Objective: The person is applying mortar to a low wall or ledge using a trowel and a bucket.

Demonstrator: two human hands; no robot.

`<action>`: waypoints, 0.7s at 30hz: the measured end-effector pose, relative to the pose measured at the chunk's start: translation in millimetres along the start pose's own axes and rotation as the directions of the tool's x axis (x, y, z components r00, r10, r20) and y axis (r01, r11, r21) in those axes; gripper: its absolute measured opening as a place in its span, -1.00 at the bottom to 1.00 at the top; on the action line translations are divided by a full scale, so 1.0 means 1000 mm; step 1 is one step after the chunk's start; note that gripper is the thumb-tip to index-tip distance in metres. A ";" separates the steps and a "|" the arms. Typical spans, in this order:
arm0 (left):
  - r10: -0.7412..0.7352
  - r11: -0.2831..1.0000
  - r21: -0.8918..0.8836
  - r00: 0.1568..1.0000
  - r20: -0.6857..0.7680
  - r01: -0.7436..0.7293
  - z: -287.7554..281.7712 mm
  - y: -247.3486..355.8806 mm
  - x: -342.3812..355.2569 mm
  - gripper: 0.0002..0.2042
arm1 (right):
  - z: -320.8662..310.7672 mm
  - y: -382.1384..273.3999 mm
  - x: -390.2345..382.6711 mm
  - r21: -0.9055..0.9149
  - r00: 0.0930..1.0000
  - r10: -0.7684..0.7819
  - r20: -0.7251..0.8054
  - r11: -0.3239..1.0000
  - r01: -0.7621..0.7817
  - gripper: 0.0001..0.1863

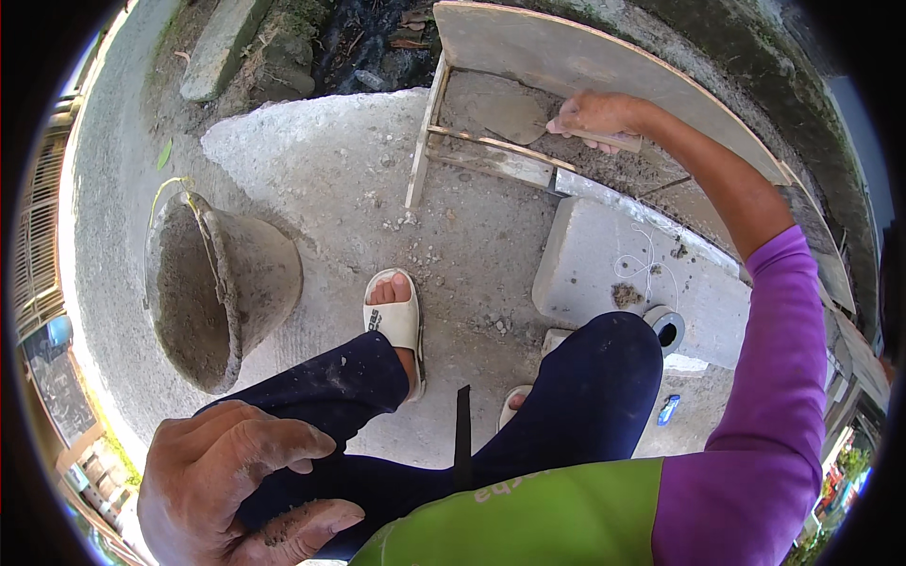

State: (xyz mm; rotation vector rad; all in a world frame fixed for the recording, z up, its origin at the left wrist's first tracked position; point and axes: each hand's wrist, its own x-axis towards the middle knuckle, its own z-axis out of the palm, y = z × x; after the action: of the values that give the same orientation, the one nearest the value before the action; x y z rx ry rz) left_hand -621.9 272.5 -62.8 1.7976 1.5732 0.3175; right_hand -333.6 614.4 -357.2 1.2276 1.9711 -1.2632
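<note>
My right hand [596,121] is closed round the wooden handle of a trowel [514,115]. The trowel's rounded, mud-coated blade lies flat on grey wet concrete [467,91] inside a wooden form. A tall curved board [604,52] walls the form's far side, and a low wooden strip [495,156] runs along its near side. At the lower left, close to the camera, hangs my left hand [222,476]. Its fingers are bent, thumb and forefinger stand apart, and nothing is between them. Dried cement dusts its skin.
Left of my feet a cement-crusted bucket [269,274] leans with its mouth to the left. A concrete slab [585,250] beside the form carries loose white string [651,264] and a grey ring-shaped spool [665,328]. A small blue packet [668,410] lies nearby. Rubble and a ditch [368,47] lie beyond.
</note>
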 end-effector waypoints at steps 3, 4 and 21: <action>-0.031 0.999 0.006 0.999 -0.040 0.031 0.000 0.003 -0.002 -0.49 | -0.001 0.020 -0.026 -0.063 0.998 0.032 -0.048 0.997 -0.035 -0.43; -0.066 0.998 0.008 0.997 -0.032 0.067 0.000 0.005 -0.002 -0.48 | -0.002 0.026 -0.034 -0.090 0.995 0.055 -0.085 0.994 -0.062 -0.43; -0.029 1.000 0.008 0.995 -0.095 0.030 0.013 0.025 0.009 -0.43 | 0.015 0.068 -0.066 0.158 0.961 0.117 -0.250 0.984 -0.079 -0.44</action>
State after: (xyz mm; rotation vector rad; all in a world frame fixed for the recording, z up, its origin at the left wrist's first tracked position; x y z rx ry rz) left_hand -592.7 276.9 -58.1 1.7878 1.6683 0.3865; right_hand -243.1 583.9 -343.3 1.6148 1.9927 -1.2705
